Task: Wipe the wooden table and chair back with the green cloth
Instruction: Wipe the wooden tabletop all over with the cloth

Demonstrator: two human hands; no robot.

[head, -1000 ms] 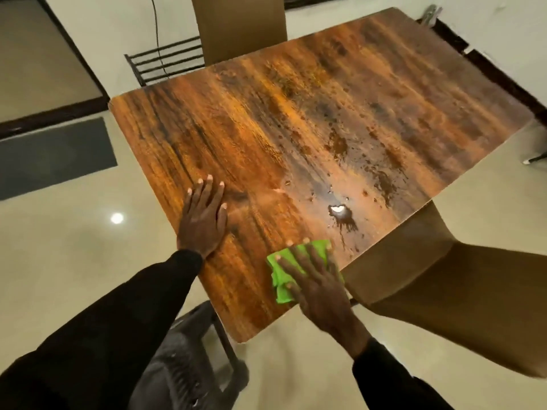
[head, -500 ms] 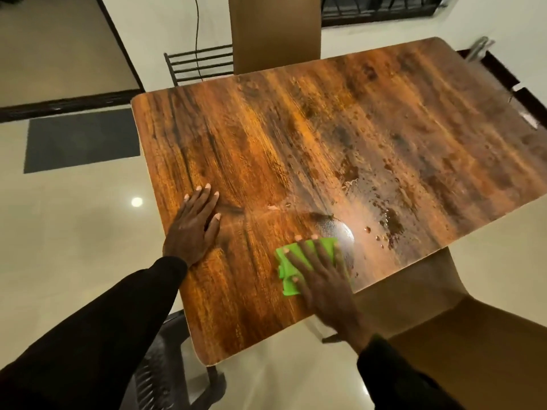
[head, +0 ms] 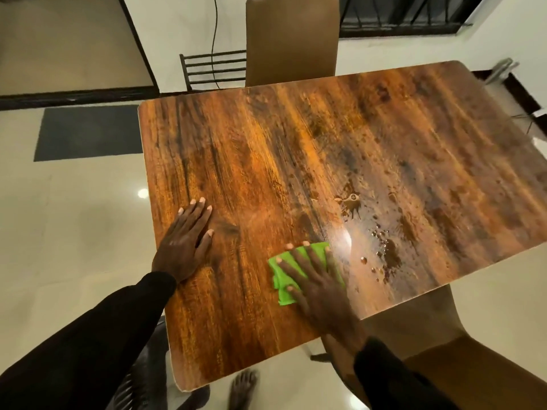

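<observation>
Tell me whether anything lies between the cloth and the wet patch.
Nothing visible. Bare table separates the cloth, under the right hand, from the wet patch to its right. The left hand rests flat off to the left.

Tbl top (head: 266, 158) open fwd; chair back (head: 291, 39) at far edge.

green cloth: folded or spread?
Folded: the green cloth shows stacked layers at its left edge, a compact pad under the flat right hand.
</observation>
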